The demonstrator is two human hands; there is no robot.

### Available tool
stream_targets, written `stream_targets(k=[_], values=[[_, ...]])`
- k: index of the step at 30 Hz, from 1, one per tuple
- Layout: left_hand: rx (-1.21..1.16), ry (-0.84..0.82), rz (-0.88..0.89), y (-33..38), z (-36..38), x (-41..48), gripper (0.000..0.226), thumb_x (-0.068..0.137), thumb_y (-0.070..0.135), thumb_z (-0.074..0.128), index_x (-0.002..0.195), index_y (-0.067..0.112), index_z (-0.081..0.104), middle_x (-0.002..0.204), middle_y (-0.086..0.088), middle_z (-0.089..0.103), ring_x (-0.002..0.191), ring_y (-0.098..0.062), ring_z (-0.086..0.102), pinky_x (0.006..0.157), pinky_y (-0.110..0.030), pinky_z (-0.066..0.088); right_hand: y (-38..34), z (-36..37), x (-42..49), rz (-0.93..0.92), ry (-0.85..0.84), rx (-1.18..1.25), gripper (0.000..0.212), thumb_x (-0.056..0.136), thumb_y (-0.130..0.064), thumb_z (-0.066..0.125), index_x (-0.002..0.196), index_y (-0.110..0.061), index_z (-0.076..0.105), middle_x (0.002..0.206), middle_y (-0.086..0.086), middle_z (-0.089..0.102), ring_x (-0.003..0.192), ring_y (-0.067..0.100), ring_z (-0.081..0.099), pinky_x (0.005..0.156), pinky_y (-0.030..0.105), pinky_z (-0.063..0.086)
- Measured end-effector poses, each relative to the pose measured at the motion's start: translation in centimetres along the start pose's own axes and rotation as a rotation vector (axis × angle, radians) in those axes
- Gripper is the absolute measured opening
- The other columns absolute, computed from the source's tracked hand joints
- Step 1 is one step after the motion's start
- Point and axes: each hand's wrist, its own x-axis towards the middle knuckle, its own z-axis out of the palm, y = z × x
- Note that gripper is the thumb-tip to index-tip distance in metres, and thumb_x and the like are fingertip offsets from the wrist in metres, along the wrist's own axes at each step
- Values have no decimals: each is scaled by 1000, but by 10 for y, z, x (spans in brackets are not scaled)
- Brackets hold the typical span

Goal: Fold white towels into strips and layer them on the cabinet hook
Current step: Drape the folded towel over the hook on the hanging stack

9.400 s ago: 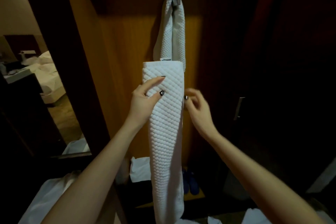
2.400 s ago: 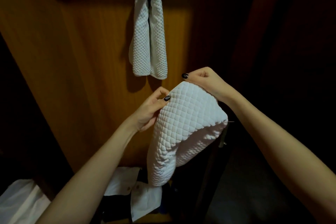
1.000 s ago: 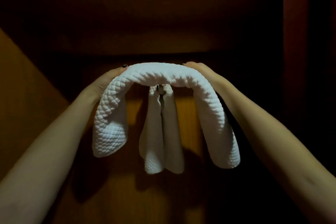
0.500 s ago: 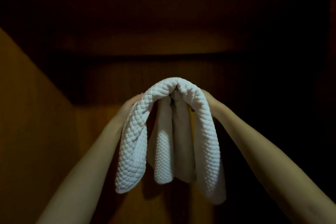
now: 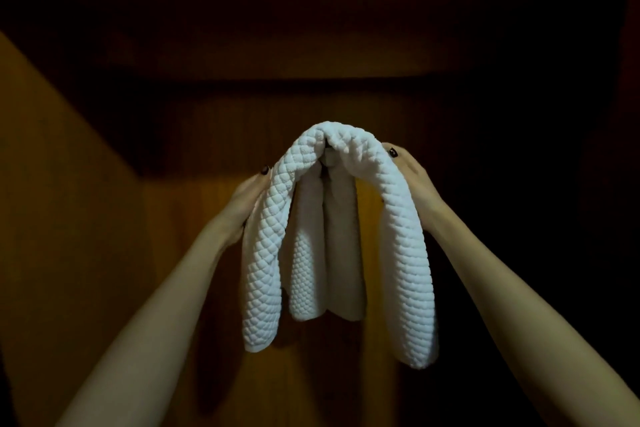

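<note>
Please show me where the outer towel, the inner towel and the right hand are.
outer towel [image 5: 405, 253]: head view, on its right hanging leg.
inner towel [image 5: 308, 274]: head view, on its left hanging half.
right hand [image 5: 415, 180]: head view, on the middle of the hand.

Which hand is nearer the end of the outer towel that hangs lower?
Right. The right hand grips the outer towel above that lower end; the left hand holds the opposite, shorter side, across the inner towel.
</note>
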Motion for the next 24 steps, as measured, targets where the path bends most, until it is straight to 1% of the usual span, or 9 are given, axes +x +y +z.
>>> stream_targets(k=[2,5,9,12,15,18,20,22,24], values=[[66,-17,61,4,-5,-3,40,69,73,69,99,47,70,104,11,73,98,-11,69,72,-24,55,-3,-2,-2,-41,0,2,23,102,-36,48,118,-36,65,119,-15,65,103,-3,63,76,11,50],[136,-51,140,14,-6,0,65,55,80,71,114,58,54,113,9,68,101,-10,68,74,-25,55,-12,0,-7,-44,-4,-18,37,99,-49,39,121,-31,63,110,-20,67,96,-10,64,71,6,48],[234,-94,286,28,-4,-9,67,53,88,63,114,62,50,122,23,57,109,4,60,77,-18,54,-12,0,-13,-38,11,7,22,94,-47,48,94,-40,69,81,-25,71,74,-8,65,61,8,47],[316,-92,341,38,-2,-12,61,56,86,62,110,59,53,113,34,58,106,8,58,75,-11,50,-13,4,-10,-72,62,57,45,99,-25,55,58,-39,66,54,-19,57,49,-5,49,48,10,39],[334,-48,321,42,-10,-6,66,55,85,64,110,49,55,116,25,58,109,4,57,83,-17,48,-24,7,4,-107,80,86,48,97,-23,59,50,-29,56,49,-15,46,46,-1,38,45,14,33],[302,-30,247,33,-17,-6,53,60,79,64,105,51,59,112,22,63,105,-3,62,77,-21,52,-25,10,20,-51,65,86,47,97,-25,58,50,-26,56,46,-14,44,42,-1,37,42,13,32],[285,-55,218,24,-13,-11,60,57,88,60,106,53,58,112,23,63,103,3,63,75,-17,50,-18,12,21,11,28,48,38,99,-24,56,67,-3,62,51,-7,45,45,3,39,44,14,33],[269,-82,191,14,-2,-18,73,53,96,51,112,53,53,125,21,57,111,6,57,87,-21,48,-9,16,13,55,-44,-34,32,100,-20,53,85,7,63,61,1,46,54,8,40,52,21,35],[224,-72,209,12,8,-26,79,55,98,43,119,53,49,139,12,50,127,-5,48,103,-31,41,-5,17,0,94,-124,-100,28,100,-24,51,80,-7,58,65,0,49,57,8,42,58,25,36]])
